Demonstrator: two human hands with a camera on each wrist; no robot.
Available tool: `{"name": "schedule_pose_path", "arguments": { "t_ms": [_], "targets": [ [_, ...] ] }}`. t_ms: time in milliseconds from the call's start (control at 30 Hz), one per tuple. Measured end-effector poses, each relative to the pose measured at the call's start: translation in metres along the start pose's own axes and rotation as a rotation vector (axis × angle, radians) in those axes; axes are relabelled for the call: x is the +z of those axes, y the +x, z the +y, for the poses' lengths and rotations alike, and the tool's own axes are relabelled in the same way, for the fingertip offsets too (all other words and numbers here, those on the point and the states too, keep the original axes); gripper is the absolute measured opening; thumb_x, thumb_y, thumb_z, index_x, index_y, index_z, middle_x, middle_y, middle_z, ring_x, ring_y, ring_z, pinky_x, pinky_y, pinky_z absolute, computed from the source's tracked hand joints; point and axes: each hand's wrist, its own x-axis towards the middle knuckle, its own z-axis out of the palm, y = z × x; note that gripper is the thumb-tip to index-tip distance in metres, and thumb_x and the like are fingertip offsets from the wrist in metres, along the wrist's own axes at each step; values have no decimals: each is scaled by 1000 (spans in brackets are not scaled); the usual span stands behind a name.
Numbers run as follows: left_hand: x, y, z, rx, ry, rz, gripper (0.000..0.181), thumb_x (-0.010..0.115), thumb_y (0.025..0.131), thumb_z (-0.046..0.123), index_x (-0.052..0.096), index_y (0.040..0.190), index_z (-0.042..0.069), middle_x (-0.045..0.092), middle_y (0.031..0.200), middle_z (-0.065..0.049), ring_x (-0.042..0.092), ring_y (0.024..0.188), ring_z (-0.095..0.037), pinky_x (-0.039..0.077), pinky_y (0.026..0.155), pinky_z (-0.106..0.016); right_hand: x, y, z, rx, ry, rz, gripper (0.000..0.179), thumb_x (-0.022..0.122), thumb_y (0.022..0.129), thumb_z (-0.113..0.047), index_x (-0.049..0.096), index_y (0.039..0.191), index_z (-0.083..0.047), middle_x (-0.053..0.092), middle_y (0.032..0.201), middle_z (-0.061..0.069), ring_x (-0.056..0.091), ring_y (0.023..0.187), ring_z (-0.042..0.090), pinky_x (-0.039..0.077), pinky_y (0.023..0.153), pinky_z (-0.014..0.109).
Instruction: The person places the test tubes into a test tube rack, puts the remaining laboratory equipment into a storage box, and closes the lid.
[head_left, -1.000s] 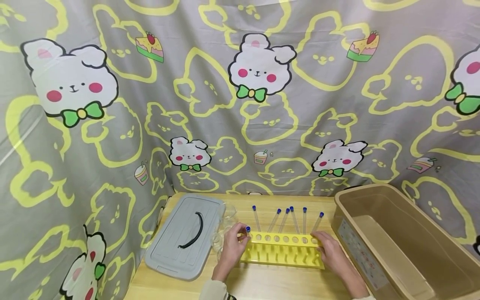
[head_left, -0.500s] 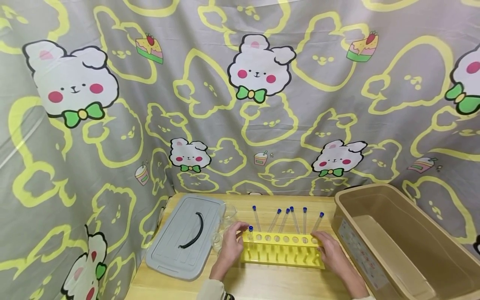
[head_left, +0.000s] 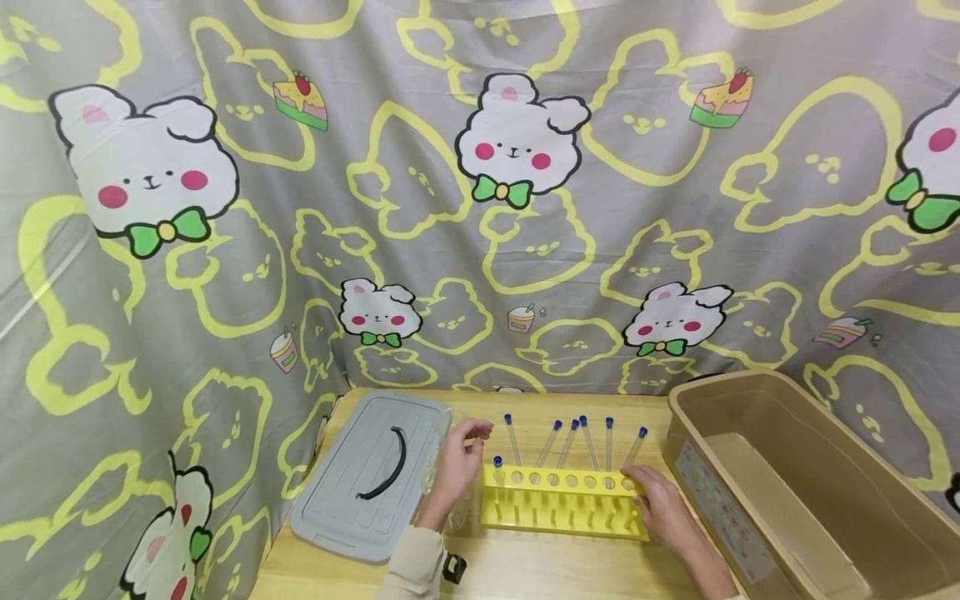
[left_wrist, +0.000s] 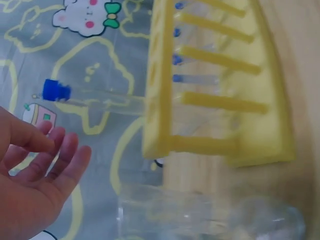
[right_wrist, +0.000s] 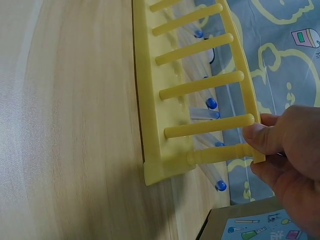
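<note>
A yellow test tube rack (head_left: 562,527) stands on the table. In its leftmost hole sits a clear test tube with a blue cap (head_left: 498,462), upright. My left hand (head_left: 457,467) is held beside that tube, apart from it, fingers loosely bent around nothing; the left wrist view shows a gap between the fingertips and the cap (left_wrist: 56,90). At the rack's other end, my right hand (head_left: 663,504) grips the top corner between thumb and fingers, plain in the right wrist view. Several more blue-capped test tubes (head_left: 609,446) lie on the table behind the rack.
Left of the rack, partly behind my left arm, is clear glassware (left_wrist: 165,212). A grey lid (head_left: 360,475) with a black handle lies further left. At the right stands a brown bin (head_left: 712,467). A patterned curtain (head_left: 540,250) hangs behind the table.
My left hand has let go of the blue-capped test tube, now in the rack's leftmost hole, and moved up and slightly left from it. The right hand keeps its grip on the rack.
</note>
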Motion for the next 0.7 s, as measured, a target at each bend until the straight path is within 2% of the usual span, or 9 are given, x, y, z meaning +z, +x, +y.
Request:
{"name": "schedule_pose_path", "arguments": {
  "t_ms": [100,233,367,567,700],
  "targets": [
    [-2,15,1,-10,-20,-44,26,58,92,-16,71,109,-2,72,106,-17,70,98,-32,61,83,-35,1,-1,1,8,8,-8,57,79,62,28,68,114,8,69,107,20,68,96,39,60,77,44],
    [-2,35,-3,-32,-62,-164,21,63,95,-9,72,112,-1,71,111,-20,69,103,-35,60,87,-38,1,-2,2,35,15,-27,56,78,64,27,68,115,7,69,109,19,68,99,39,60,79,44],
    [3,50,-9,-70,-45,-256,22,66,95,-6,72,115,-1,71,113,-19,68,103,-37,60,85,-41,0,-3,2,39,4,-29,55,79,64,26,69,114,6,69,109,19,68,99,38,60,80,45],
    [15,67,-14,-152,-8,-302,29,68,95,-1,68,123,-1,67,114,-22,67,101,-35,59,83,-42,-1,-2,0,43,13,-32,55,80,64,25,69,114,6,70,109,18,68,99,37,60,81,45],
    [21,80,-11,-257,-44,-373,40,71,95,6,60,133,-3,62,118,-23,64,100,-32,58,85,-44,-1,-1,1,50,15,-35,55,80,65,25,69,115,6,70,110,18,68,100,37,60,80,45]
  ]
}}
